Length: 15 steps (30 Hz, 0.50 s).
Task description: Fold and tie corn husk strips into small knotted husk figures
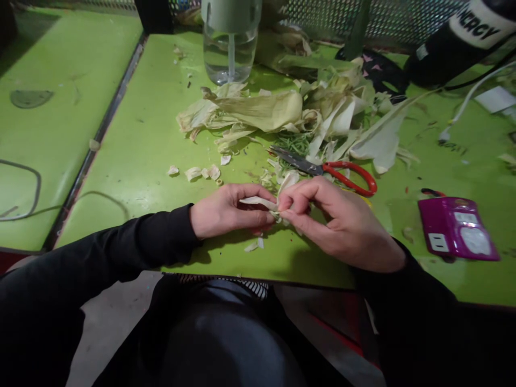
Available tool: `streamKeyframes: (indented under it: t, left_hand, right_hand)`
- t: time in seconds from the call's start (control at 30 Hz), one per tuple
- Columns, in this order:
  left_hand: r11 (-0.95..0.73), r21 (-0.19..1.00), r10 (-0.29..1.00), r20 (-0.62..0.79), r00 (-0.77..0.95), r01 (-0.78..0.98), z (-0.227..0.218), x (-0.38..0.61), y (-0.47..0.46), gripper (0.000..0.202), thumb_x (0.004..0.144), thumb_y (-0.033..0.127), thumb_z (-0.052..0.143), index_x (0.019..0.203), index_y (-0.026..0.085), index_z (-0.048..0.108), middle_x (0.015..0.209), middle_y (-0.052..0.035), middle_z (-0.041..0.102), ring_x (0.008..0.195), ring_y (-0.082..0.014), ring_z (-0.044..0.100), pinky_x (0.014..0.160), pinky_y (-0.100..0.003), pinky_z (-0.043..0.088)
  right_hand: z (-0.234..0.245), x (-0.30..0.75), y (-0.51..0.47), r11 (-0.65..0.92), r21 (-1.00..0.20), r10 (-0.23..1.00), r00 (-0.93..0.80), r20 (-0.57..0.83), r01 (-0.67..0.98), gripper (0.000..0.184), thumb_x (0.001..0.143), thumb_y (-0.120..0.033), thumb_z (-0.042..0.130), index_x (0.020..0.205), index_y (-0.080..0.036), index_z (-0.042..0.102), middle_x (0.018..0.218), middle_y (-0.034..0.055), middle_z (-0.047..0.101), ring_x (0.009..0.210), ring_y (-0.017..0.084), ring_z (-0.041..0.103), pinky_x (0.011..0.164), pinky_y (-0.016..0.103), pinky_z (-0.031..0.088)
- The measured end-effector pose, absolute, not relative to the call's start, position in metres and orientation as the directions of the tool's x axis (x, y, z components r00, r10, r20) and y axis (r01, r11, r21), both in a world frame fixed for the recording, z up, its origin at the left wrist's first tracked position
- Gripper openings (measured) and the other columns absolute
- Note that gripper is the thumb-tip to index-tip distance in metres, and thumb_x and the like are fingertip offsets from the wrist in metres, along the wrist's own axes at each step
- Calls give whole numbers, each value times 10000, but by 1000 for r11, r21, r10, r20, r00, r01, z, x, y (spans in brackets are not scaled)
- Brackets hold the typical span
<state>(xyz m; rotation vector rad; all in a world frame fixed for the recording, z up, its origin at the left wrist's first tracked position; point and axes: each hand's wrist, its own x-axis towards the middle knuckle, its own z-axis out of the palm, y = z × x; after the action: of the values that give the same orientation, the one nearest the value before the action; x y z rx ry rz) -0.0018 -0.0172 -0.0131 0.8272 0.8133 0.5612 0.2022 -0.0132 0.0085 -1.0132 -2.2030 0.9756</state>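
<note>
Low over the front of the green table (145, 236), my two hands meet at a small bundle of pale corn husk pieces (260, 202). My left hand (231, 210) pinches the bundle between thumb and fingers. From the other side, my right hand (334, 217) grips the husk with thumb and forefinger; its tips partly cover the piece. Just beyond my right hand lie scissors (300, 161) with red handles, blades pointing left. Behind them spreads a heap of dry corn husks (266, 110), with thin green shreds (296, 142) at its near edge.
A clear water bottle (230, 54) stands at the back. At back right a black bottle (459, 43) leans near a white cable (470, 97). A purple plastic device (457, 228) lies at right. Small husk scraps (203, 172) dot the table, left of the scissors.
</note>
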Motion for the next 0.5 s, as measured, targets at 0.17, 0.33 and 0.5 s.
streamKeyframes:
  t: [0.17, 0.33, 0.5]
  left_hand:
    - [565, 803, 722, -368, 585, -192, -20, -2, -17, 178, 771, 46, 740, 906, 106, 642, 707, -1, 703, 621, -90, 641, 711, -256, 553]
    - [578, 791, 724, -384, 573, -200, -23, -2, -16, 219, 774, 43, 741, 961, 97, 639, 726, -12, 716, 625, -88, 651, 704, -246, 555]
    - [580, 807, 709, -437, 553, -105, -16, -2, -16, 207, 778, 41, 733, 954, 98, 639, 745, 3, 704, 606, -69, 635, 661, -214, 539]
  right_hand:
    - [4, 201, -14, 358, -839, 857, -500, 122, 409, 195, 894, -245, 618, 802, -245, 446, 836, 6, 637, 713, 151, 603, 608, 296, 478]
    - [10, 206, -10, 427, -762, 806, -587, 77, 487, 143, 908, -233, 592, 826, -247, 476, 825, 20, 637, 729, 172, 619, 633, 317, 495]
    - [15, 210, -6, 457, -726, 753, -658, 9, 514, 129, 902, -260, 591, 806, -239, 508, 822, 12, 667, 723, 167, 629, 635, 308, 492]
